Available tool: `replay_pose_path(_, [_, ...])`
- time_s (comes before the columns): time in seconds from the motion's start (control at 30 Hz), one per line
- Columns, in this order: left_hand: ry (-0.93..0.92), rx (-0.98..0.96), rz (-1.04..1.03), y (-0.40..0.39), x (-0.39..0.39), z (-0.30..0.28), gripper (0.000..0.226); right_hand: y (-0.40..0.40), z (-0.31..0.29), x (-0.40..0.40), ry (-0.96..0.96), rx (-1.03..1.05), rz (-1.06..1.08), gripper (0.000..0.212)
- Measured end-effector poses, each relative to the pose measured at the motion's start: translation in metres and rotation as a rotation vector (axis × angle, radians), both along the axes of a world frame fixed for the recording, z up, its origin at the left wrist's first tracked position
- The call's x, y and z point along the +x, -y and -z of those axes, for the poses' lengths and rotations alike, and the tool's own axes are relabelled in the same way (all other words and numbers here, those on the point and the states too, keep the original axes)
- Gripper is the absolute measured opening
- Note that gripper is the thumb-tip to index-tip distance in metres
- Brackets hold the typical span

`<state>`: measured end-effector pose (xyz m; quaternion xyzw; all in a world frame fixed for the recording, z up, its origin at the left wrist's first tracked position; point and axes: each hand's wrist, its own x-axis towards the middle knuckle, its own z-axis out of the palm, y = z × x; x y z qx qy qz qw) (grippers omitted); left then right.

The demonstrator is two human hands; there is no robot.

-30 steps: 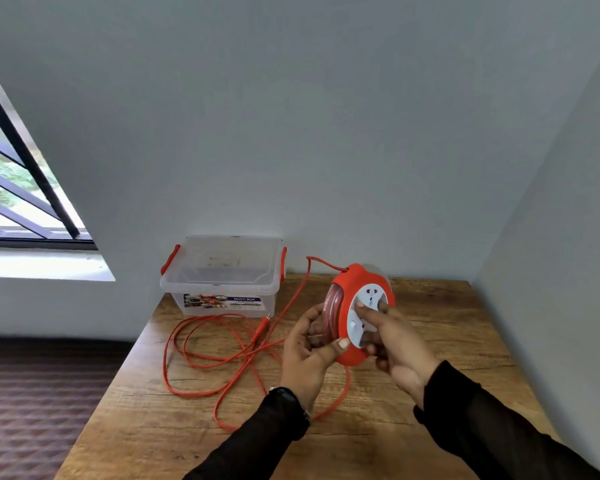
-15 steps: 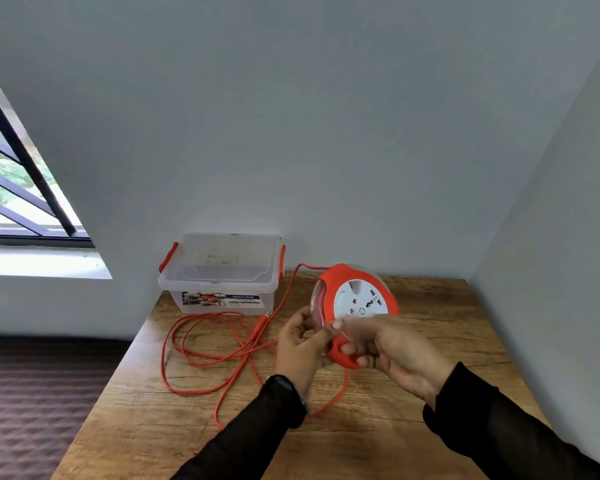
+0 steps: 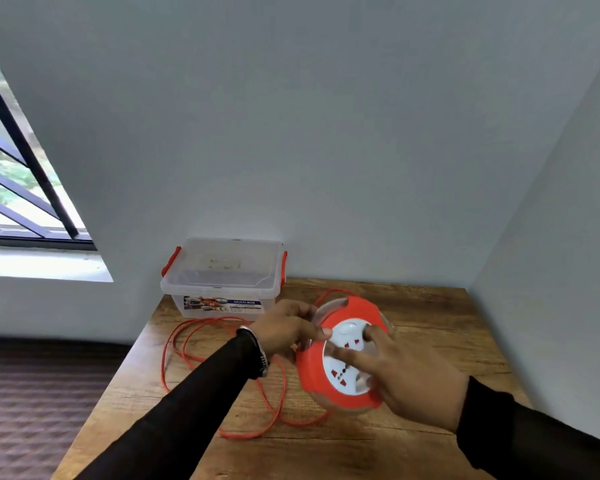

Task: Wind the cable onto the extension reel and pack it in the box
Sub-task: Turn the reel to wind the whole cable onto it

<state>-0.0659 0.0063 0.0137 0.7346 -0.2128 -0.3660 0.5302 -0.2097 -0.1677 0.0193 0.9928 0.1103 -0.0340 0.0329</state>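
Fingers of our left hand [image 3: 284, 329] grip the extension reel [image 3: 343, 355] over the table [image 3: 430, 317], right hand [image 3: 406, 372] fingers spread on its face; winding the loose cable [image 3: 201, 355] continues, requiring steady rotation.

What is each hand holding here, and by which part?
The left hand grips the extension reel at its left rim. The right hand rests spread fingers on its white socket face.

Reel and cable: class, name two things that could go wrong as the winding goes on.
1. The loose cable lies in crossing loops on the table; it may tangle or snag as it feeds in.
2. The box has its lid on, so packing could stall with both hands busy.
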Motion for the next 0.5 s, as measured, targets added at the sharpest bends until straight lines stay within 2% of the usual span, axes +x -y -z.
replay_pose_path(0.17, [-0.023, 0.046, 0.024, 0.001, -0.008, 0.001, 0.029, 0.0, 0.013, 0.006, -0.046, 0.027, 0.0, 0.06])
replay_pose_path(0.3, [-0.062, 0.06, -0.025, 0.001, -0.012, 0.003, 0.028, 0.002, 0.027, 0.011, 0.054, -0.032, -0.015, 0.059])
replay_pose_path(0.4, [-0.14, -0.033, -0.081, 0.003, -0.013, 0.005, 0.022, 0.004, 0.036, 0.013, 0.174, 0.009, 0.06, 0.062])
replay_pose_path(0.5, [-0.232, -0.177, -0.155, 0.006, -0.018, 0.011, 0.025, 0.002, 0.037, 0.017, 0.289, 0.159, 0.244, 0.064])
